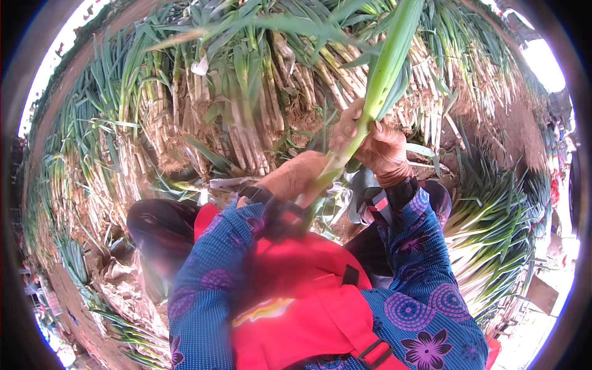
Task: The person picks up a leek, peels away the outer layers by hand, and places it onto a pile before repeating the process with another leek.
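A thick leek (pixel 385 77) slants across the middle in front of me, its green top pointing up and away and its pale lower end toward my lap. My right hand (pixel 379 148) is closed around the stalk, fingers on one side and thumb on the other. Lower down, my left hand (pixel 296 176), somewhat blurred, is closed at the pale end of the same leek. Its fingertips are partly hidden, and the root end is blurred near the red apron (pixel 302 290).
Bundles of leeks (pixel 246 123) stand in a wide arc ahead and to the left, roots down. At right lies a pile of leeks (pixel 487 228) with pale stalks toward me. Loose leaves and peelings (pixel 336 209) lie between my knees. Crumpled brown sheeting (pixel 126 287) sits at lower left.
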{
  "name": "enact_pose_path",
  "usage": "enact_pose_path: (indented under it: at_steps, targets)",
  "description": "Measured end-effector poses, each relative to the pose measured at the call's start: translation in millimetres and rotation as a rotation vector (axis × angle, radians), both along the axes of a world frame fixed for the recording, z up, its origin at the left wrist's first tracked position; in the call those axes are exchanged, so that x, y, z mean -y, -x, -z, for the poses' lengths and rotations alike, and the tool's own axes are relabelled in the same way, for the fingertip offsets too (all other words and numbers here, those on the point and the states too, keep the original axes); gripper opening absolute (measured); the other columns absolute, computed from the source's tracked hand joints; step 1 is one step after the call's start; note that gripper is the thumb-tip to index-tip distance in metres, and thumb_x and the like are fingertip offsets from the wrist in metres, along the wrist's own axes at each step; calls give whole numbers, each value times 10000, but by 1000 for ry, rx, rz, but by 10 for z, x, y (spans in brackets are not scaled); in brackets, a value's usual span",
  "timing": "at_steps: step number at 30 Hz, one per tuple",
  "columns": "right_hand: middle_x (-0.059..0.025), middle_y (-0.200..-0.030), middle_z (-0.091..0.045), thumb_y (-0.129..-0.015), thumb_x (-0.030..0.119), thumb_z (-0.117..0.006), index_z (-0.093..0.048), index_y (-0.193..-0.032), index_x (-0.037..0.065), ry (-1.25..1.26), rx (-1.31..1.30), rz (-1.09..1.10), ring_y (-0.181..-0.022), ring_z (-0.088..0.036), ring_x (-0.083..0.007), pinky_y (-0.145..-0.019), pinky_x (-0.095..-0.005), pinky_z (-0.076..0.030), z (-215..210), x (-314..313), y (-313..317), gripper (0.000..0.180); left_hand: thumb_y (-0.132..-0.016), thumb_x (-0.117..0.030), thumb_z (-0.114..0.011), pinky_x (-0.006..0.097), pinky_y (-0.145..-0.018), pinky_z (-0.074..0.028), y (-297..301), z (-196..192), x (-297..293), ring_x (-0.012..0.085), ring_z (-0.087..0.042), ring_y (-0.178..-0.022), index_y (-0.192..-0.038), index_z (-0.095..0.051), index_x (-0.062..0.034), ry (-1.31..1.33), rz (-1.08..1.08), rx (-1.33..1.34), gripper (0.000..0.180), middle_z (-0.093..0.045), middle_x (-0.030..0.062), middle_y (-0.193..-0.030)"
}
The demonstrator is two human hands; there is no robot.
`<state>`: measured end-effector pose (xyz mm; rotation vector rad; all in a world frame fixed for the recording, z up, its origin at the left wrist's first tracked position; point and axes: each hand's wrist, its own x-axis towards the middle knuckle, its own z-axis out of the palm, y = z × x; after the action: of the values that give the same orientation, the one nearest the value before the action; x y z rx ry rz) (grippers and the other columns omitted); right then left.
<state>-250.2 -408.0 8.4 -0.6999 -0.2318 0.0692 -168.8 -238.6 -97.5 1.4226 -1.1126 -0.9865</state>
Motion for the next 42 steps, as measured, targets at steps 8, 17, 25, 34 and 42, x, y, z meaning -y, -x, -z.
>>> enact_pose_path:
  at_steps: [8,17,25,34,42]
  targets:
    - [-49,-914,-531,-908,273,-623,-556,-1103,51,-361,174,142,-779,-518,-168,-718,-344,-445,-82,549,-13,303,-892,-207,-591,318,-629,-511,-27,55,-363,224,-630,-697,-1109,-604,21,-746,-492,-462,315,-637,125,-786]
    - [-38,-791,-535,-910,286,-578,-536,-1086,46,-86,-93,541,-630,-491,-158,-569,-296,-405,27,691,37,300,-829,-296,-660,404,-995,-424,-232,-48,-482,329,-518,-1197,-1296,-515,-29,-435,-405,443,557,-549,206,-1274]
    - [-48,-785,-513,-909,337,-566,-537,-1015,44,-199,-91,406,-691,-497,-181,-642,-326,-414,108,484,-67,312,-806,-66,-735,249,-779,-468,277,-837,355,84,-550,-838,-1053,-557,-49,-17,-329,-141,305,-568,-22,-913]
    - [-46,-766,-491,-925,313,-549,-536,-991,40,-214,-103,282,-675,-480,-181,-640,-323,-427,172,457,-55,281,-809,-123,-729,219,-686,-422,274,-771,327,55,-483,-751,-869,-530,-51,-148,-254,-81,220,-513,-34,-784]
    - [-35,-742,-497,-936,303,-560,-537,-963,48,-98,-235,439,-620,-494,-174,-581,-315,-430,242,443,-47,257,-790,-58,-695,242,-616,-426,453,-718,368,65,-479,-686,-827,-518,-54,-130,-380,64,180,-501,-21,-747]
